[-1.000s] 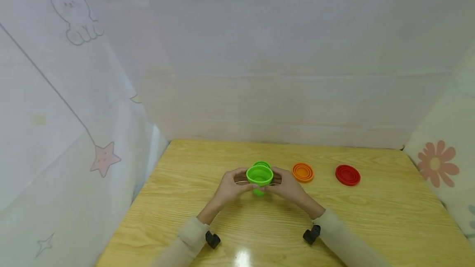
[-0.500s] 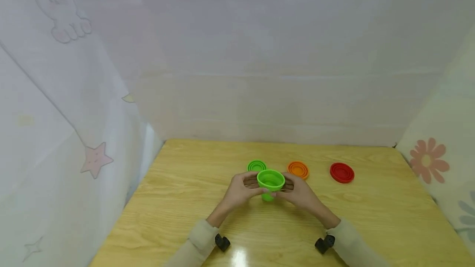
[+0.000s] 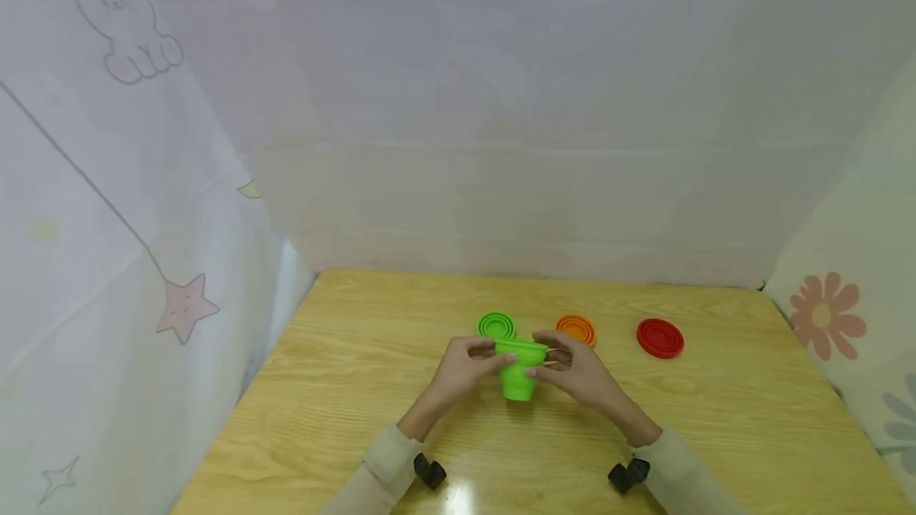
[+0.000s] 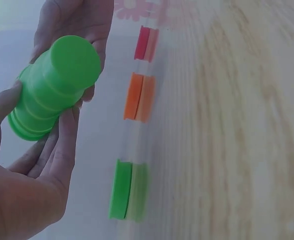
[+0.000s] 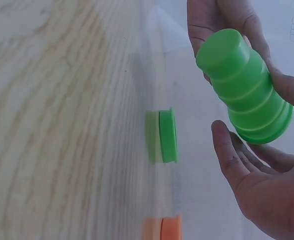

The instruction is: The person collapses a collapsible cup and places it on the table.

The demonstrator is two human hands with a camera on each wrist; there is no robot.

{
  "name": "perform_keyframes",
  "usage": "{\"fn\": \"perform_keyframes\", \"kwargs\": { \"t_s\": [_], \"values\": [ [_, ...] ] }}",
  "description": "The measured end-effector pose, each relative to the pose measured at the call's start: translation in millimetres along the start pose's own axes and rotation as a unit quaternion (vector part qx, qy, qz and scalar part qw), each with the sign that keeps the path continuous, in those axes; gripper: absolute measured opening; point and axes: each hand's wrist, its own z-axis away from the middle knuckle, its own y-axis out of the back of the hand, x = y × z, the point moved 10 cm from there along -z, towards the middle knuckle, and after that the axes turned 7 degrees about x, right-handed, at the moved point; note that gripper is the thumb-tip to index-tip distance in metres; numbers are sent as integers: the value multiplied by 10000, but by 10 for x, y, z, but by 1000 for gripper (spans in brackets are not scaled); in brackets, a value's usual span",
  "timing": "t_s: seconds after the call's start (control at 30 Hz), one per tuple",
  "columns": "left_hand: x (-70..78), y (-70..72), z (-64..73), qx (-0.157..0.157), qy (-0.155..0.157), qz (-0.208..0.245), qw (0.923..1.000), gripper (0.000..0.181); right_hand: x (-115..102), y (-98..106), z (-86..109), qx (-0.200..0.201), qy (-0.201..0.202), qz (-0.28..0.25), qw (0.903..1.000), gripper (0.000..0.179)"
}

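A green collapsible cup [image 3: 521, 372], pulled out to its full ribbed height, is held between both hands above the table. In the head view its mouth faces up and away, so the inside is hidden. My left hand [image 3: 461, 372] grips it near the rim, thumb on the near wall and fingers behind; the left wrist view shows this cup [image 4: 57, 85] with its flat base toward the camera. My right hand [image 3: 580, 372] has its thumb against the wall and a finger by the rim, while other fingers [image 5: 226, 150] stand apart from the cup.
Behind the hands, a flattened green cup [image 3: 496, 325], an orange one [image 3: 576, 330] and a red one [image 3: 660, 338] lie in a row on the wooden table [image 3: 358, 356]. Patterned white cloth [image 3: 501, 141] hangs around the back and sides.
The held cup has shifted right in view, then tipped so its mouth turns away and its side wall shows. My right fingers have loosened somewhat. The flattened cups stay on the table.
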Motion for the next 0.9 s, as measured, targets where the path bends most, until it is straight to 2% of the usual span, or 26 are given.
{"fn": "perform_keyframes", "kwargs": {
  "t_s": [0.2, 0.33, 0.53, 0.67, 0.9],
  "values": [
    [-51, -26, 28, -85, 147, 162, 9997, 43, 65, -14, 9, 10, 9, 125, 9999, 61],
    [-115, -51, 7, -97, 318, 257, 9991, 51, 117, 7, 14, 185, -100, 105, 9997, 58],
    [-211, -41, -7, -192, 478, -56, 9987, 69, 178, 10, 23, 262, -207, -83, 9994, 53],
    [-194, -1, -11, -313, 407, -275, 9983, 68, 184, -12, 24, 159, -245, -214, 9993, 51],
    [-80, 42, -41, -393, -89, -325, 9987, 52, 207, -33, 23, 89, -431, -135, 9989, 45]
  ]
}}
